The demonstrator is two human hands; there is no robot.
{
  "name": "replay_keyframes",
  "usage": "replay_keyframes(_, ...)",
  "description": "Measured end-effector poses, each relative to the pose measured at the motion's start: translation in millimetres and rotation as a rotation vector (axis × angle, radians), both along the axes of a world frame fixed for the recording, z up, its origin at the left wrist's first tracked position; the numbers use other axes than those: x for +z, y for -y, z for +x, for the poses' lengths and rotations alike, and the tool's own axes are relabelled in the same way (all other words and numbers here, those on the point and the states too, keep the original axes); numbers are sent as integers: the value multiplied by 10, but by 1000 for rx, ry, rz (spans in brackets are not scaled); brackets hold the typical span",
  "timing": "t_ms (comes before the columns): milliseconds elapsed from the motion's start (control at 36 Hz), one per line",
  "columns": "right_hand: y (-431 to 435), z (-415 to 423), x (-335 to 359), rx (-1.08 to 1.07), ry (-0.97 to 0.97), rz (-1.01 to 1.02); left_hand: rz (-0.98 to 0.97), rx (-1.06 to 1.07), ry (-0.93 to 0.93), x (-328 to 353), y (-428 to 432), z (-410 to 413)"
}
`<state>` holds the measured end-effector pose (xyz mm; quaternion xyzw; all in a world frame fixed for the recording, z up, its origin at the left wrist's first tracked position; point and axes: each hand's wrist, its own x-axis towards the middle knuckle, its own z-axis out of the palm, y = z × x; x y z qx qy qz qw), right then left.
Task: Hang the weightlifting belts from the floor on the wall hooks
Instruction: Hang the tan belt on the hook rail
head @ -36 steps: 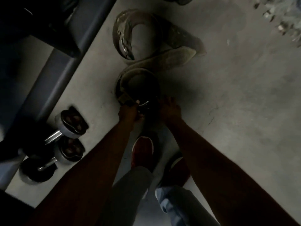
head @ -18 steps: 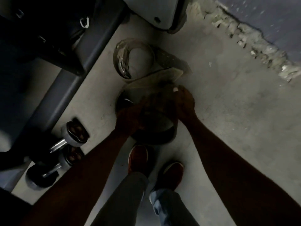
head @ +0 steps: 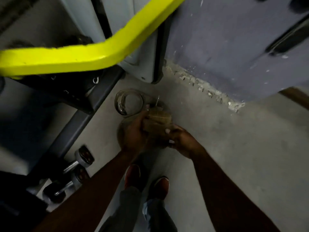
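while a second worn tan leather belt point(head: 128, 104) lies coiled on the grey concrete floor point(head: 217, 139) by the wall, both hands hold a coiled tan leather weightlifting belt point(head: 158, 122) above it. the left hand point(head: 133, 136) and right hand point(head: 181, 139) have their fingers clamped on its sides. two chrome dumbbells point(head: 75, 171) lie at the left.

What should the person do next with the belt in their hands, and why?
Probably lift the belt up toward the wall. Both the left hand and the right hand grip it, and it looks raised off the floor. No hook shows here, so they would need to look up. A second belt lies coiled below.
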<state>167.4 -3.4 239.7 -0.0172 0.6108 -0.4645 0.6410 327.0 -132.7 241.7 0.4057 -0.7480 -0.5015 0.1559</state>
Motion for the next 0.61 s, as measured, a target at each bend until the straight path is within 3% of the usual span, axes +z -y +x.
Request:
replay_keyframes(83, -26, -82, 628, -115, -20, -60, 231, 208, -6, 651, -168, -162)
replay_keyframes(167, -113, -231, 1384, -180, -85, -102, 380, 113, 89, 1243, -311, -273)
replay_keyframes(250, -213, -393, 2003, -218, -182, -141, 289, -39, 41, 1845, -452, -412)
replay_keyframes(361, -280, -598, 2824, -228, -302, -239, 252, -70, -84, 2626, -501, -686)
replay_keyframes(472, -397, -704, 3742, -131, -482, -332, 57, -159, -251, 3494, -503, -1001)
replay_keyframes(611, -552, -865, 4578, -223, -665, -418, 33, -237, -399, 4328, -490, -1359)
